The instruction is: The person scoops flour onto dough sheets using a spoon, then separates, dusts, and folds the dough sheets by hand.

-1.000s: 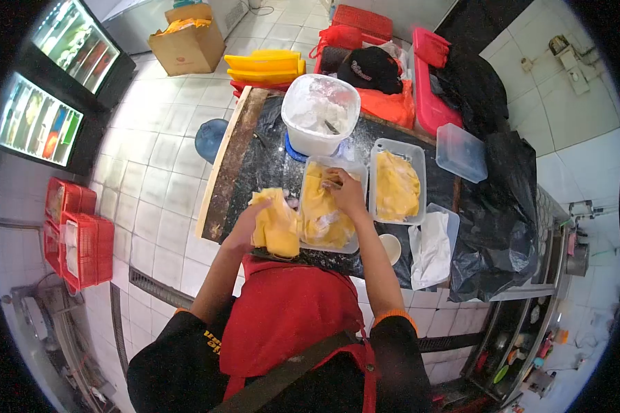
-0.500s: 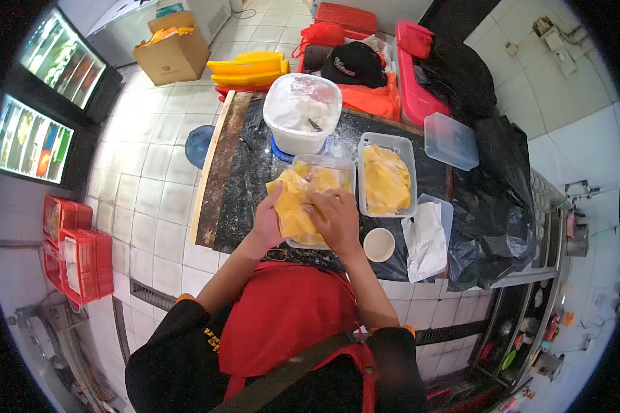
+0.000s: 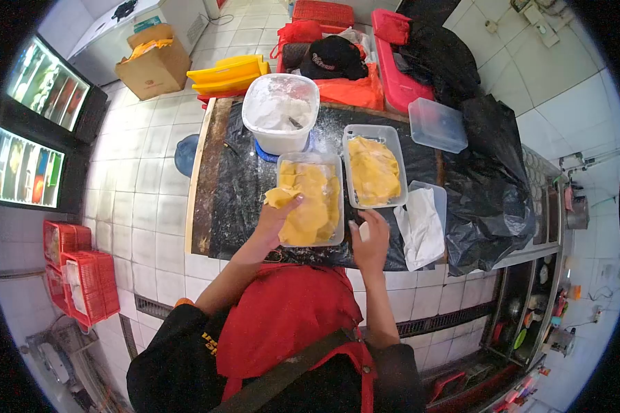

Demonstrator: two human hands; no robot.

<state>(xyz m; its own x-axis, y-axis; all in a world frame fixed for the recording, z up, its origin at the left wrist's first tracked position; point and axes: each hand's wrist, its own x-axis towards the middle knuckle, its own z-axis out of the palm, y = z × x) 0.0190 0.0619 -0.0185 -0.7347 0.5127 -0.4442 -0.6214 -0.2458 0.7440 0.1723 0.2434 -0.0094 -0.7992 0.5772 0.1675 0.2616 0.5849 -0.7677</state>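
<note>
My left hand (image 3: 275,219) pinches a thin, floppy yellow dough sheet (image 3: 280,197) over the left side of a clear plastic container (image 3: 342,230). More yellow sheets (image 3: 311,206), dusted with white powder, lie in that container. To the right, my right hand (image 3: 372,241) is curled over a small white bowl (image 3: 364,232), thumb and fingers around its rim. The hand hides most of the bowl, and its contents cannot be seen. Beyond it, a second clear container (image 3: 401,175) holds a stack of yellow sheets (image 3: 373,171).
A white tub of white powder (image 3: 280,134) stands at the table's back left. A white cloth (image 3: 420,227) and a clear lidded box (image 3: 438,125) are on the right, beside black plastic sheeting (image 3: 486,199). Red crates (image 3: 89,289) sit on the floor at left.
My right hand has left the yellow sheet and moved right, onto the small bowl. The sheet now hangs from my left hand alone, bunched smaller. The view has shifted slightly.
</note>
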